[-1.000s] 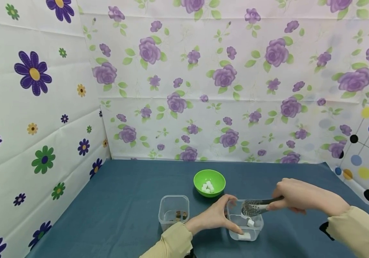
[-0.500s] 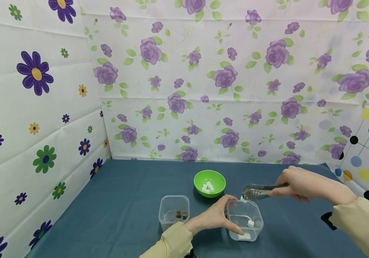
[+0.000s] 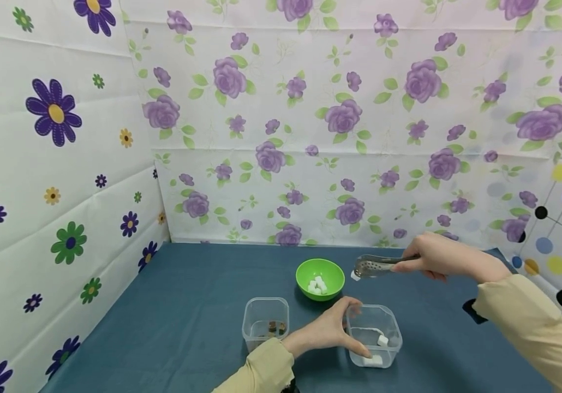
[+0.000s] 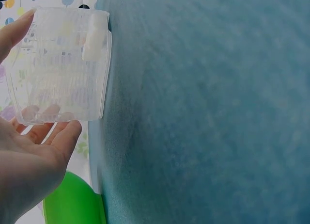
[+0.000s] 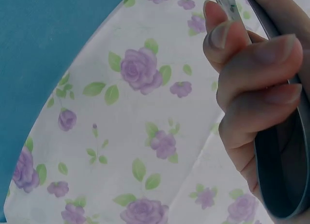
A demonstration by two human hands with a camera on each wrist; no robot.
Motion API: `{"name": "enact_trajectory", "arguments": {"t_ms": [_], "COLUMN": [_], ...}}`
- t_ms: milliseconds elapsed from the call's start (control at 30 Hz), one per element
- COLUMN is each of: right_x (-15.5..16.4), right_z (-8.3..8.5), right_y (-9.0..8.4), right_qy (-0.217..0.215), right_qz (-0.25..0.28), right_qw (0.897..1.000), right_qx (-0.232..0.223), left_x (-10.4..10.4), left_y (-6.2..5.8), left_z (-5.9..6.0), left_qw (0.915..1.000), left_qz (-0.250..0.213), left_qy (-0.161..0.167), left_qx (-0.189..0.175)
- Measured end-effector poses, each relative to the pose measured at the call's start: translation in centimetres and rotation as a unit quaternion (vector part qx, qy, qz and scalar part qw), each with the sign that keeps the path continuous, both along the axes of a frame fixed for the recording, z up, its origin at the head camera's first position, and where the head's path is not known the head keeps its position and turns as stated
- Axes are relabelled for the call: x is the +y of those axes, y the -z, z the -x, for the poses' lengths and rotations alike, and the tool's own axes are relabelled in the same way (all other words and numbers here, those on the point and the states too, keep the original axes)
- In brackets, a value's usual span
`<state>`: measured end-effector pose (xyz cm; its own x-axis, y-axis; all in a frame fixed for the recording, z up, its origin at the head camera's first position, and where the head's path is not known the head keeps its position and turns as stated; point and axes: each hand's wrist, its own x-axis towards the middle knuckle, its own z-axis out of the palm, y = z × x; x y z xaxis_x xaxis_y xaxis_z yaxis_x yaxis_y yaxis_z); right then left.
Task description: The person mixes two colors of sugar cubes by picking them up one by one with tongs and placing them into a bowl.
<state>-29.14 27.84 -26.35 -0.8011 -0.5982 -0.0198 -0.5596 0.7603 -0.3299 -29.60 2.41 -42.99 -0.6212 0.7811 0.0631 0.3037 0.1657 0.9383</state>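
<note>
Here, two hands worked apart over a blue-covered table (image 3: 187, 305). The right hand (image 3: 440, 256) gripped one pair of metal tongs (image 3: 371, 266), fingers curled about the handle, and the tongs' tips pinched one white cube (image 3: 356, 275). That cube hung just right of the one green bowl (image 3: 305, 273), which stood nearest the table's far edge, right of its middle. Several white pieces (image 3: 317, 285) lay heaped in the bowl, perhaps four; the heap hid the exact count.

Two clear boxes stood nearer the wearer than the bowl. The left hand (image 3: 327, 330) held the right-hand box (image 3: 391, 355), thumb on one side and fingers on the other; at least two white lumps (image 3: 382, 340) lay inside it. The left-hand box (image 3: 266, 309), farther toward the table's left edge, held at least two brown pieces (image 3: 272, 326), its near part hidden by a beige sleeve (image 3: 263, 368).
</note>
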Motion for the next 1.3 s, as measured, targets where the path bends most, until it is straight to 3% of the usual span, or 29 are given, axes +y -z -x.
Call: {"name": "enact_trajectory", "arguments": {"t_ms": [333, 800, 1300], "right_x": [-1.8, -2.7, -2.6], "right_z": [2.4, 3.9, 3.8], "right_y": [1.2, 4.6, 4.5], "right_qy": [-0.016, -0.002, 0.000], "right_qz": [-0.004, 0.012, 0.010], "right_qw": [0.999, 1.000, 1.000], "right_qx": [0.031, -0.013, -0.019], "left_x": [0.2, 0.1, -0.1], "left_y": [-0.1, 0.1, 0.0], "left_z": [0.0, 0.0, 0.1], "left_qw": [1.0000, 1.0000, 1.0000], "left_qz": [0.000, 0.001, 0.000], "left_qy": [0.004, 0.003, 0.001], "left_qx": [0.001, 0.007, 0.000]}}
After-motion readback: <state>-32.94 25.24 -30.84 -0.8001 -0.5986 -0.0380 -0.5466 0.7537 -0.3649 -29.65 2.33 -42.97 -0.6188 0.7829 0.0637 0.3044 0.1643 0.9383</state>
